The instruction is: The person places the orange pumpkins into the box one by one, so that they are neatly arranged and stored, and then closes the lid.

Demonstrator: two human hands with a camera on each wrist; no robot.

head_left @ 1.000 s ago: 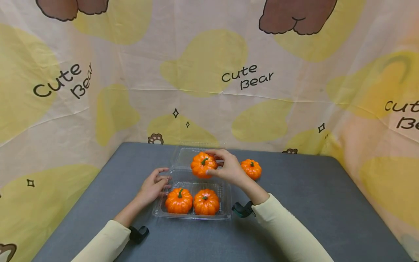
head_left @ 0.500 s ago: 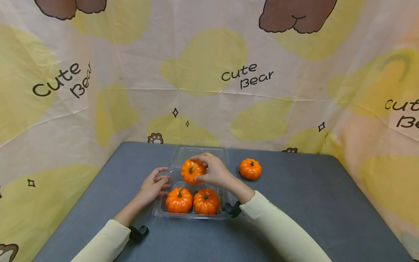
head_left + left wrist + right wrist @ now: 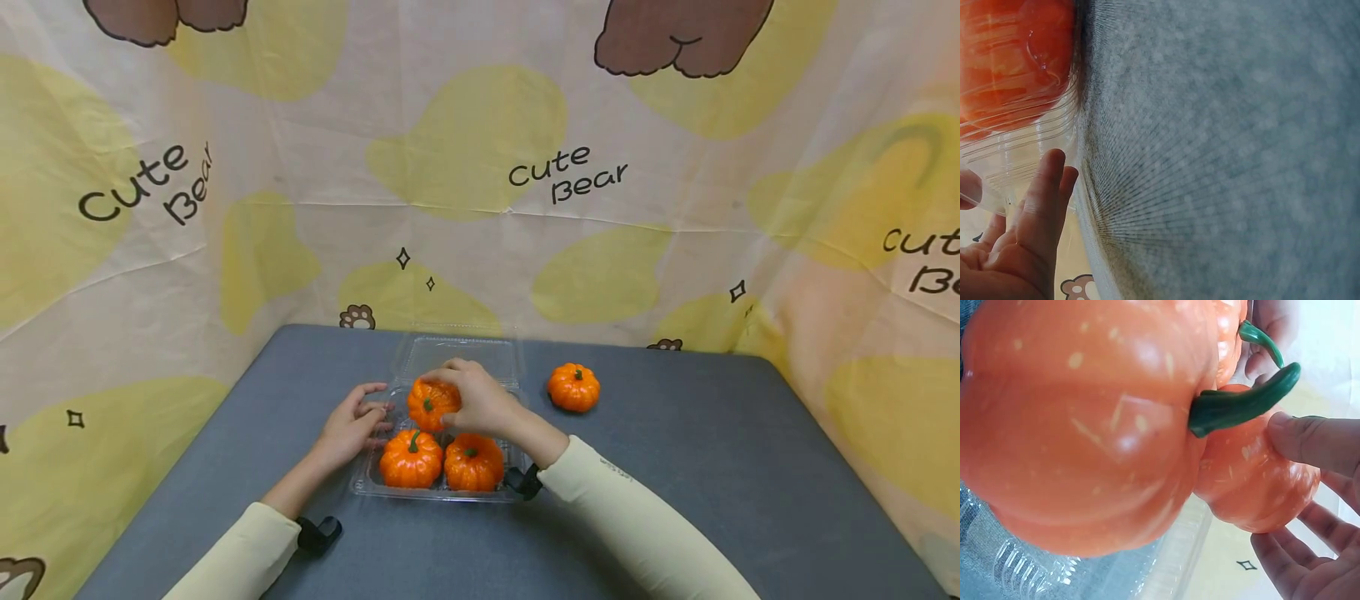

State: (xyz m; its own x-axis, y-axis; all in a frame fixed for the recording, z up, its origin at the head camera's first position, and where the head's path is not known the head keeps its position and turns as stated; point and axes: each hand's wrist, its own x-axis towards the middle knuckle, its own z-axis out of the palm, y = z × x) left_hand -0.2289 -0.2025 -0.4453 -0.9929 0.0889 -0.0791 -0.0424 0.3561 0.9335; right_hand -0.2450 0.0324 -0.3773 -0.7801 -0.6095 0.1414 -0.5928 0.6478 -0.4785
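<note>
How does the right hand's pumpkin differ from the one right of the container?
The right hand grips the held pumpkin; no hand touches the lone pumpkin. The held pumpkin is at the back left of the container; the lone pumpkin rests on the table. Both are orange with green stems.

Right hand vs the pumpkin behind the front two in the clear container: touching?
Touching. The right wrist view shows it: the right hand has its thumb on that pumpkin without a gap, and a fingertip against another side.
</note>
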